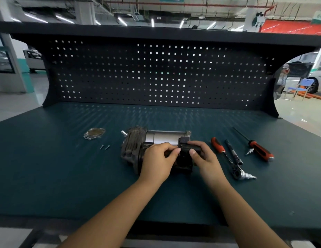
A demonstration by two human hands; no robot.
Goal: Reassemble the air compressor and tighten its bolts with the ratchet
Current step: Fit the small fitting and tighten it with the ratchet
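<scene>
The air compressor [136, 144] lies on its side mid-bench, with a dark finned head at the left and a silver motor cylinder [163, 136] behind. My left hand [158, 161] and my right hand [203, 158] both grip a black block-shaped part [184, 154] at the compressor's near right side, and they hide much of it. A round metal cover plate [94, 133] lies to the left, with two loose bolts [104, 147] just in front of it. The red-handled ratchet [227, 158] lies to the right, its head toward me.
Beside the ratchet lie a black extension bar [234, 152] and a red-and-black screwdriver [258, 149]. A dark pegboard [156, 74] walls off the back of the green benchtop [66, 176]. Beyond the bench at the right are a blue chair and a white car.
</scene>
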